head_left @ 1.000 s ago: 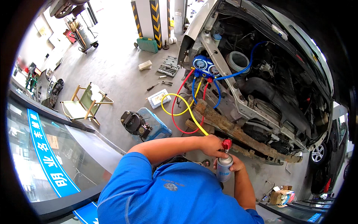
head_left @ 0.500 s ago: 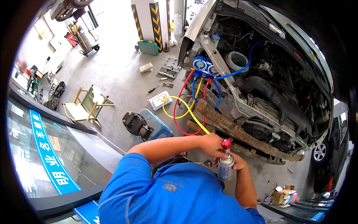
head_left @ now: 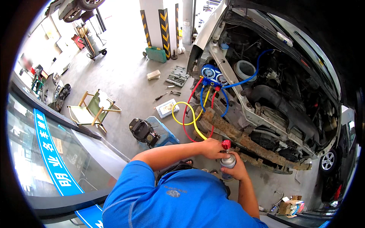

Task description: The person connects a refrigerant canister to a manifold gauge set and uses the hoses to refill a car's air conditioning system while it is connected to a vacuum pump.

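Note:
A small silver-and-blue metal can (head_left: 228,162) stands upright in front of my chest, with a red-knobbed can tap (head_left: 226,144) on its top. My right hand (head_left: 239,168) is wrapped round the can's side. At the tap, my left hand (head_left: 213,148) is closed on the end of a yellow hose (head_left: 200,133), its thumb reaching along the top of the can. My fingers hide the joint between hose and tap. The hose loops up to a blue manifold gauge set (head_left: 214,75) with two dials, hanging at the front of the car.
The car's open engine bay (head_left: 273,87) and rusty bumper beam (head_left: 228,127) lie ahead and right. A black pump-like unit (head_left: 141,130) sits by a blue clear bin (head_left: 163,133). Left are a folding chair (head_left: 93,110), a white case (head_left: 166,108) and a socket set (head_left: 177,76).
The view has shifted slightly, so the surroundings sit lower and further right. My right hand has come up higher round the can. My left hand stays by the tap.

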The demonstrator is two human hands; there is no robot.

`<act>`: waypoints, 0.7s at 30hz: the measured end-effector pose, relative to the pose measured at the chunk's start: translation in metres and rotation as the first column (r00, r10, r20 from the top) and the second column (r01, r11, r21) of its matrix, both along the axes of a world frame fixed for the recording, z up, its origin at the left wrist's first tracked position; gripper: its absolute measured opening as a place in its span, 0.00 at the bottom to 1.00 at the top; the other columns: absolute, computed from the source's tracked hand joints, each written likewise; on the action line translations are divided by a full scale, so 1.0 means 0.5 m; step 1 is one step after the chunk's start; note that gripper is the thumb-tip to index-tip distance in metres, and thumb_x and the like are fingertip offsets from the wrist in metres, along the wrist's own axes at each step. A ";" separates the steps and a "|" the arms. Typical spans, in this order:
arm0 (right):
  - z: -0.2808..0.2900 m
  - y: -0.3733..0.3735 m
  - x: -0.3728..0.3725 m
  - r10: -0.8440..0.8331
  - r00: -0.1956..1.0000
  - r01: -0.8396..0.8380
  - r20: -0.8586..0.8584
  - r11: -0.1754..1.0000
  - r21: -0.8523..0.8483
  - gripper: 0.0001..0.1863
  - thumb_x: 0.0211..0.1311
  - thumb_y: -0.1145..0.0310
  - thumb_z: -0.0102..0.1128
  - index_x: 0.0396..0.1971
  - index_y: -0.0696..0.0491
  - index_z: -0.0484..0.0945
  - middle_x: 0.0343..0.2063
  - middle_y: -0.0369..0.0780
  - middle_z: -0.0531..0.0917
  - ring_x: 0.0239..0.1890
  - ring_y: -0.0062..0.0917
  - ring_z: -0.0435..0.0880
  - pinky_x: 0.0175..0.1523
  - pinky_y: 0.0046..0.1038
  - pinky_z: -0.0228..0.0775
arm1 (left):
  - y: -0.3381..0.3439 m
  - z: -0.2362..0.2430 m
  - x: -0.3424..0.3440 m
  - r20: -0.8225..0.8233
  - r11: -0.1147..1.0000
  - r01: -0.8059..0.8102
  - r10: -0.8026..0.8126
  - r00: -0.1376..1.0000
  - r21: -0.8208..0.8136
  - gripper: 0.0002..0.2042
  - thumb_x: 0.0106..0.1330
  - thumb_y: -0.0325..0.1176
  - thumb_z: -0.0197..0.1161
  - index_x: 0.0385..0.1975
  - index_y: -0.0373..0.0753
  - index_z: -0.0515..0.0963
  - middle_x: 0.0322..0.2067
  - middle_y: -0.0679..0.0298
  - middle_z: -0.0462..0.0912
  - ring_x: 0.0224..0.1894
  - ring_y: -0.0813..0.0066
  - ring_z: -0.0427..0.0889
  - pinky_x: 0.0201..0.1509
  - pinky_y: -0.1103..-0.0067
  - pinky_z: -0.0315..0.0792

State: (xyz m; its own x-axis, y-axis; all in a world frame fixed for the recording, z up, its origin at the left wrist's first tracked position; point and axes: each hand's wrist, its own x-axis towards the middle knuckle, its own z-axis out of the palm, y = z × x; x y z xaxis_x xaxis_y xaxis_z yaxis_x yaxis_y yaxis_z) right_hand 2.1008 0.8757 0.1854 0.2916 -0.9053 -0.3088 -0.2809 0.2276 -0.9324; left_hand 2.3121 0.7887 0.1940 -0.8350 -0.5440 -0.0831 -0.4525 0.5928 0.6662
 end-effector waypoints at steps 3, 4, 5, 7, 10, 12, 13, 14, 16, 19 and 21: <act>0.001 -0.012 -0.013 0.093 0.983 -0.109 0.160 0.989 0.096 0.43 0.34 0.62 0.79 0.55 0.54 0.66 0.46 0.40 0.78 0.50 0.26 0.76 0.56 0.31 0.65 | -0.007 -0.001 0.004 0.104 0.996 0.080 -0.085 0.991 0.048 0.26 0.66 0.60 0.46 0.34 0.41 0.77 0.30 0.50 0.79 0.35 0.48 0.78 0.38 0.60 0.70; -0.012 -0.026 -0.034 0.174 0.946 -0.215 0.273 0.968 0.131 0.44 0.34 0.61 0.79 0.55 0.55 0.66 0.46 0.41 0.78 0.51 0.27 0.76 0.57 0.32 0.64 | -0.010 0.005 0.003 0.164 0.989 0.126 -0.137 0.977 0.076 0.25 0.65 0.59 0.48 0.34 0.41 0.78 0.30 0.51 0.80 0.36 0.48 0.78 0.38 0.60 0.70; -0.024 -0.034 -0.050 0.245 0.890 -0.323 0.384 0.934 0.153 0.45 0.34 0.59 0.79 0.56 0.56 0.66 0.47 0.42 0.77 0.52 0.28 0.75 0.58 0.32 0.63 | -0.006 0.013 0.001 0.037 0.990 0.137 -0.139 0.990 0.035 0.23 0.64 0.58 0.51 0.34 0.42 0.78 0.30 0.52 0.80 0.36 0.49 0.78 0.38 0.61 0.70; -0.015 -0.051 -0.031 0.407 0.698 -0.589 0.589 0.794 0.149 0.46 0.33 0.57 0.80 0.55 0.57 0.66 0.48 0.43 0.77 0.53 0.29 0.75 0.60 0.33 0.62 | 0.012 0.035 -0.001 -0.212 0.989 0.144 -0.150 0.966 -0.042 0.19 0.62 0.55 0.56 0.34 0.43 0.78 0.30 0.53 0.80 0.36 0.51 0.78 0.38 0.62 0.70; -0.032 -0.057 -0.027 0.497 0.562 -0.729 0.661 0.675 0.112 0.46 0.32 0.54 0.80 0.54 0.57 0.68 0.48 0.44 0.77 0.52 0.31 0.76 0.58 0.34 0.64 | 0.012 0.062 0.000 -0.285 0.961 0.206 -0.254 0.924 -0.185 0.16 0.59 0.51 0.62 0.34 0.44 0.78 0.30 0.55 0.80 0.37 0.53 0.78 0.38 0.63 0.70; -0.037 -0.058 -0.030 0.470 0.644 -0.654 0.604 0.748 0.115 0.45 0.32 0.56 0.81 0.52 0.59 0.69 0.46 0.45 0.78 0.50 0.33 0.77 0.55 0.35 0.68 | 0.006 0.055 0.008 -0.262 0.972 0.183 -0.216 0.940 -0.146 0.16 0.59 0.51 0.61 0.35 0.45 0.78 0.32 0.56 0.80 0.37 0.53 0.78 0.40 0.63 0.70; -0.029 -0.059 -0.029 0.444 0.701 -0.591 0.558 0.799 0.108 0.43 0.32 0.61 0.81 0.53 0.58 0.69 0.46 0.42 0.78 0.50 0.30 0.77 0.55 0.33 0.68 | 0.000 0.038 0.009 -0.226 0.982 0.145 -0.170 0.959 -0.124 0.16 0.59 0.51 0.61 0.36 0.45 0.78 0.32 0.56 0.80 0.38 0.53 0.78 0.40 0.63 0.70; -0.034 -0.059 -0.026 0.397 0.787 -0.494 0.472 0.864 0.098 0.43 0.32 0.63 0.80 0.54 0.57 0.69 0.46 0.41 0.78 0.50 0.29 0.77 0.56 0.33 0.66 | -0.003 0.025 0.013 -0.189 0.989 0.106 -0.124 0.974 -0.104 0.17 0.60 0.51 0.60 0.36 0.45 0.78 0.33 0.55 0.80 0.38 0.52 0.78 0.41 0.62 0.71; -0.044 -0.050 -0.029 0.251 0.925 -0.273 0.287 0.961 0.041 0.44 0.32 0.69 0.80 0.55 0.57 0.67 0.47 0.39 0.78 0.49 0.26 0.76 0.58 0.31 0.64 | -0.008 0.025 0.015 -0.099 0.995 0.061 -0.069 0.993 -0.084 0.18 0.63 0.54 0.55 0.37 0.44 0.78 0.34 0.54 0.80 0.39 0.51 0.79 0.42 0.62 0.71; -0.043 -0.033 -0.013 0.085 0.985 -0.089 0.150 0.996 0.020 0.44 0.31 0.68 0.81 0.54 0.55 0.68 0.45 0.37 0.78 0.48 0.24 0.77 0.55 0.29 0.67 | -0.012 -0.018 0.009 -0.073 0.998 0.017 -0.021 0.997 -0.063 0.22 0.65 0.57 0.49 0.39 0.44 0.78 0.33 0.52 0.81 0.39 0.50 0.79 0.42 0.60 0.71; -0.046 -0.023 -0.003 -0.006 0.999 0.008 0.049 0.999 -0.033 0.43 0.32 0.67 0.80 0.53 0.55 0.68 0.45 0.38 0.79 0.48 0.24 0.77 0.53 0.29 0.68 | -0.016 -0.022 0.003 0.042 0.999 -0.001 0.002 0.999 -0.033 0.24 0.66 0.59 0.46 0.39 0.44 0.78 0.32 0.50 0.80 0.38 0.49 0.79 0.42 0.60 0.71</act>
State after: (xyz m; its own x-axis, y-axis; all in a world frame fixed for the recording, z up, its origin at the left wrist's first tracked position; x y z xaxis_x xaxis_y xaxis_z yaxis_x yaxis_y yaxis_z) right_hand 2.0995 0.8644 0.1621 0.2989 -0.9169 -0.2645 -0.2337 0.1984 -0.9518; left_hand 2.3135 0.7808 0.1832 -0.8305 -0.5481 -0.0996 -0.4802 0.6137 0.6267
